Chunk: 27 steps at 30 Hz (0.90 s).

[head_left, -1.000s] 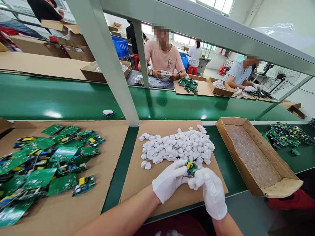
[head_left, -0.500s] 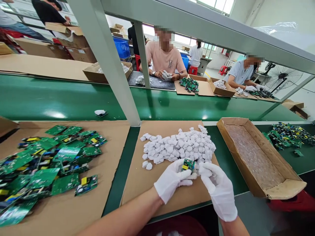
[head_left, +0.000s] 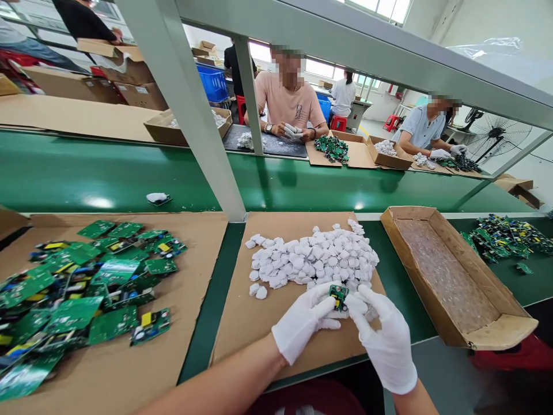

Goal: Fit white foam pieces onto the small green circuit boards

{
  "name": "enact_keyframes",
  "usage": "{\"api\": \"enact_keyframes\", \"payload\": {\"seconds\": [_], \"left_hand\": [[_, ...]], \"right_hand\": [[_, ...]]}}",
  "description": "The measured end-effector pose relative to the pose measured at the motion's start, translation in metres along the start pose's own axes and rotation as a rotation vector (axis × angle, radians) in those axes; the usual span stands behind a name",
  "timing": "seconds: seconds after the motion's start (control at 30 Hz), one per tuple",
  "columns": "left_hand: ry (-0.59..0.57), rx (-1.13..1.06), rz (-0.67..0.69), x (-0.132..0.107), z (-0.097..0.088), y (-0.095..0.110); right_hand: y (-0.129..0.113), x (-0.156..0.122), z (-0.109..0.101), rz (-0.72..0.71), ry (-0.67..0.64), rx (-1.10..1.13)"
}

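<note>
Left hand [head_left: 305, 321] pinches circuit board [head_left: 338, 294] above cardboard [head_left: 242, 331]; right hand [head_left: 389, 340] is beside it, grip unclear. Green belt [head_left: 302, 187] lies ahead, fan [head_left: 495, 135] beyond.

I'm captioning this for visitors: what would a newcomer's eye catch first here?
The heap of white pieces in the middle, on cardboard, likely stands out first. Just nearer, the white-gloved left hand holds a small green circuit board, the right hand close beside it. A pile of green boards spreads at left.

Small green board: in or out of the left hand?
In: the left hand holds the small green board between thumb and fingers.
</note>
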<state>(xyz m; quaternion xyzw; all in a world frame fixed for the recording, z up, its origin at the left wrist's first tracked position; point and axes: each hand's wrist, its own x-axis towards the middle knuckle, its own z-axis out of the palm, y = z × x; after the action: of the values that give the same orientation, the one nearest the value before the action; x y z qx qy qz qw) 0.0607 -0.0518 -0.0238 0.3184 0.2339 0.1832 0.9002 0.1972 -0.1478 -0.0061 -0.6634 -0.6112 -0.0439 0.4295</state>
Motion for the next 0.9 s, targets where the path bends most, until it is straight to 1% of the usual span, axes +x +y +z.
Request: {"api": "enact_keyframes", "payload": {"seconds": [0.1,0.2,0.27,0.33,0.43,0.53,0.57,0.63,0.73,0.8,0.83,0.9], "left_hand": [[0.039,0.024,0.013,0.0,0.0,-0.002],[0.088,0.05,0.032,-0.002,0.002,-0.004],[0.135,0.087,0.08,-0.003,0.004,-0.006],[0.147,0.129,0.149,-0.003,0.004,-0.008],[0.109,0.167,0.211,-0.004,0.005,-0.008],[0.096,0.163,0.176,-0.006,0.007,-0.003],[0.099,0.149,0.159,-0.007,0.008,-0.001],[0.094,0.119,0.134,-0.008,0.011,0.003],[0.057,0.097,0.119,-0.008,0.012,0.006],[0.047,0.095,0.11,-0.006,0.01,0.005],[0.043,0.09,0.101,-0.005,0.008,0.004],[0.025,0.061,0.081,-0.003,0.004,0.002]], "right_hand": [[-0.007,0.001,0.0,-0.04,0.04,-0.043],[-0.008,0.0,0.005,-0.098,0.041,-0.179],[-0.006,-0.003,0.01,-0.131,0.051,-0.277],[-0.005,-0.006,0.015,-0.157,0.058,-0.322],[-0.005,-0.007,0.017,-0.144,0.015,-0.247],[-0.007,-0.003,0.011,-0.089,-0.108,-0.097],[-0.008,-0.002,0.009,-0.082,-0.129,-0.073],[-0.007,-0.001,0.009,-0.092,-0.103,-0.079],[-0.003,-0.003,0.016,-0.135,0.011,-0.131],[0.0,-0.004,0.022,-0.155,0.05,-0.129],[0.001,-0.004,0.023,-0.152,0.044,-0.109],[0.002,-0.002,0.022,-0.126,-0.044,-0.027]]}}
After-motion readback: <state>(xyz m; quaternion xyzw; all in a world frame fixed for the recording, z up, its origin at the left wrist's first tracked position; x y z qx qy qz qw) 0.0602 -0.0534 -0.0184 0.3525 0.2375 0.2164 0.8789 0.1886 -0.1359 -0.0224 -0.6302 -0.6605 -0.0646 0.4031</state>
